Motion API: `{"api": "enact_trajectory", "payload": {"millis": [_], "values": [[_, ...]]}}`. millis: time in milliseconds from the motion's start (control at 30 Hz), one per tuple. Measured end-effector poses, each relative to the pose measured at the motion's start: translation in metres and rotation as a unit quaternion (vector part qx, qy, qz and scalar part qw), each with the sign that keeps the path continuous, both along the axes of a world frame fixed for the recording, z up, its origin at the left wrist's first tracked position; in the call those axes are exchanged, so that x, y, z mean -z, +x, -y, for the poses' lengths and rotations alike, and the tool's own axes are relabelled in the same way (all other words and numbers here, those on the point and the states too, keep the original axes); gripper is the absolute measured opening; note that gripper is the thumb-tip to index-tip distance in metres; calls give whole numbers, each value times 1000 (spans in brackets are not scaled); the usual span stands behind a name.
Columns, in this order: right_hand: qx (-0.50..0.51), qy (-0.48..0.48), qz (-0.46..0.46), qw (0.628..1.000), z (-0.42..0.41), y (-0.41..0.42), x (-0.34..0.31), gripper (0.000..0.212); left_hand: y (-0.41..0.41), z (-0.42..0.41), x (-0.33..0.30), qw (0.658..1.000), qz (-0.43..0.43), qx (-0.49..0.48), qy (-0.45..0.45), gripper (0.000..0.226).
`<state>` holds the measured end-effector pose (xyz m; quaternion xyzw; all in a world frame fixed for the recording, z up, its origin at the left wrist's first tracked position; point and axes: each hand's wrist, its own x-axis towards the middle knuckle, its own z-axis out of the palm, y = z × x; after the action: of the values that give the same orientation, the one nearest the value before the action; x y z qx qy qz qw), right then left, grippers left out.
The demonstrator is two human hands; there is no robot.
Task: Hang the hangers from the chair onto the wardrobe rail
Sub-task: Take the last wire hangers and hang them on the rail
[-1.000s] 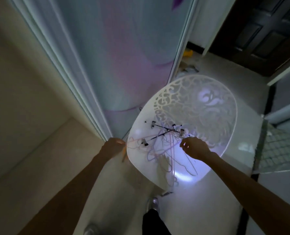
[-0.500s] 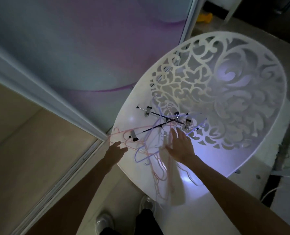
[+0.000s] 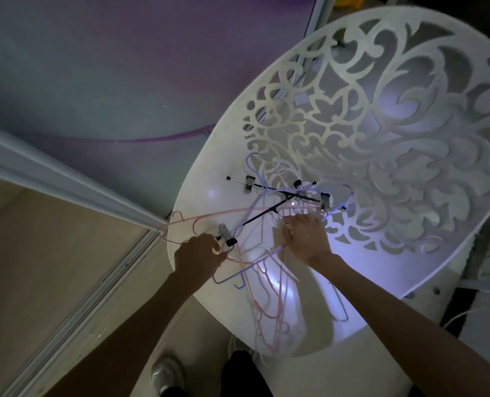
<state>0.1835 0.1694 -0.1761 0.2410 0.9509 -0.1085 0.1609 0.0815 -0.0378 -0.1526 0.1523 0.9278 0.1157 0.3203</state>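
A tangled pile of thin hangers (image 3: 269,224), pink, pale blue and black ones with clips, lies on the seat of the white chair (image 3: 381,138) with the curly cut-out back. The left hand (image 3: 199,252) has its fingers curled round a pink hanger at the seat's edge. The right hand (image 3: 304,239) is curled on wires in the middle of the pile.

White chair (image 3: 198,196) with a cut-out swirly floral back, pink, lilac-blue and black hangers (image 3: 266,213), wardrobe door (image 3: 123,67) grey-blue with purple swoosh.
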Motion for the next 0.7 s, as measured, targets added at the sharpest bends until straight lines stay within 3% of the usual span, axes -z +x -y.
{"api": "enact_trajectory", "payload": {"millis": [167,267,300,367,467,533,600,700], "values": [[87,-30,-121,988,5,6,-6,49,-1,-1,-14,994,-78,73,4,30],[215,-93,-244,941,23,-6,-18,42,-2,0,-16,996,16,16,90,22],[262,-155,-240,922,27,-13,-24,35,-2,-1,-19,991,51,3,120,17],[306,-273,-149,900,32,-30,-31,36,-5,-5,-26,981,102,-23,163,10],[226,-287,2,931,36,-48,-35,54,-10,-12,-33,956,192,-74,210,8],[179,-268,71,944,38,-53,-34,55,-10,-16,-39,939,250,-51,231,9],[184,-280,81,939,40,-53,-34,41,-8,-18,-42,933,282,-4,223,12],[276,-368,11,888,40,-46,-42,23,-7,-20,-41,928,313,31,199,19]]}}
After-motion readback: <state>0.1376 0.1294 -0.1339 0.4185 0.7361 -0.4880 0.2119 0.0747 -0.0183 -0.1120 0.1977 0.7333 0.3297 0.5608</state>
